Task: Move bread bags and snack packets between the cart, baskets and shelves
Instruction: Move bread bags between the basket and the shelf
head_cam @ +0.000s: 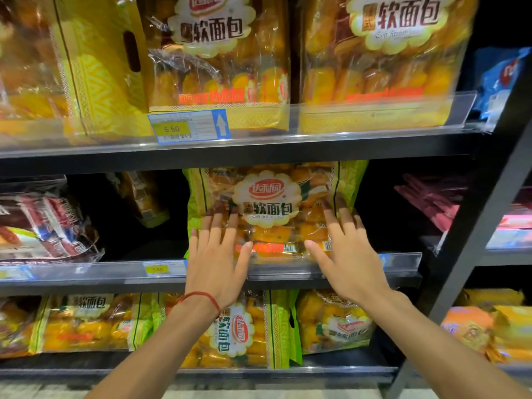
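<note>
Left hand (217,254) and right hand (347,251), fingers spread flat, grasping nothing, press green bread bag (267,208) upright on middle shelf (115,279); probably seating it behind the lip.

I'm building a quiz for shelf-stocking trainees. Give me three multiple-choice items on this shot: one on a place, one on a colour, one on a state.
1. On which shelf does the green-edged bread bag under the hands stand?
A. top shelf
B. middle shelf
C. bottom shelf

2. What colour is the cord on the left wrist?
A. red
B. blue
C. white

3. How are the two hands placed on that bag?
A. both closed in fists around its top
B. one holds it, the other hangs at the side
C. both open, fingers spread flat on its front

Key: 1 B, the bag sits behind the clear rail of the middle shelf, with shelves above and below. 2 A, a thin red cord circles the wrist. 3 C, the left hand and right hand lie flat against the bag's front.
</note>
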